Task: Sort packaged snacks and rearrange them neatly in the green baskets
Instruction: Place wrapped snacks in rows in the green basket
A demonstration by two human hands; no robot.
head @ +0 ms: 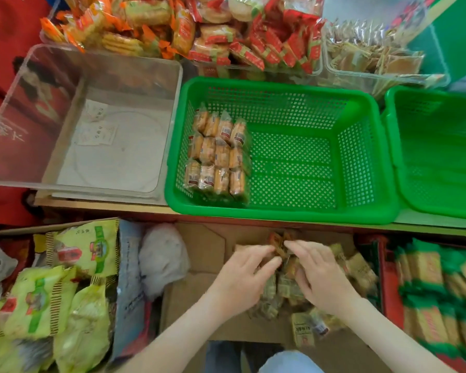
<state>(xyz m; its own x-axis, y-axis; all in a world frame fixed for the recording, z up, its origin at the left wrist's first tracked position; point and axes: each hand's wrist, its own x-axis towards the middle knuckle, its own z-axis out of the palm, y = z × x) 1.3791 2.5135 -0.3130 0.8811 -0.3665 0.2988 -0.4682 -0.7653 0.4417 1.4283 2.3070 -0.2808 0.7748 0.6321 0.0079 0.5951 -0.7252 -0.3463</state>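
Note:
A green basket (361, 162) stands on the shelf at centre, with several small cracker packets (217, 157) set in neat rows along its left side. A second green basket (404, 146) sits at the right edge. Below the shelf, in a cardboard box (199, 254), lies a pile of small snack packets (288, 289). My left hand (240, 278) and my right hand (320, 275) are both down in that pile, fingers curled round a bunch of packets between them. The packets under my hands are blurred.
A clear plastic bin (97, 65) stands left of the centre basket. Clear bins heaped with orange and red snack packs (199, 33) line the back. Yellow-green bags (65, 292) fill a box at lower left; green-and-yellow biscuit packs (436, 292) lie at lower right.

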